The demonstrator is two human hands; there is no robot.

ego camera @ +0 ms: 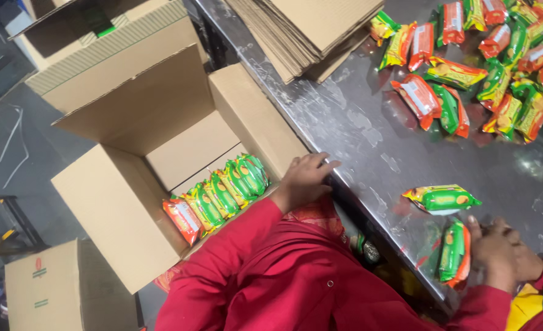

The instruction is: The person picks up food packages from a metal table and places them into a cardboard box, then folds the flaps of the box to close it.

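Two hands: left hand (305,178) on table edge (345,184), right hand (498,248) beside packet (454,251).

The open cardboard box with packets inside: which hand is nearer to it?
Left. The left hand rests on the table edge right beside the box; the right hand lies far across the table.

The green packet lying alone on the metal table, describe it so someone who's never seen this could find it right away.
Start at the steel table, whose far right corner holds a heap of packets. Come toward the near edge, just above the right hand. The green packet lies flat there, lengthwise left to right, alone, while the packet by the hand runs up and down.
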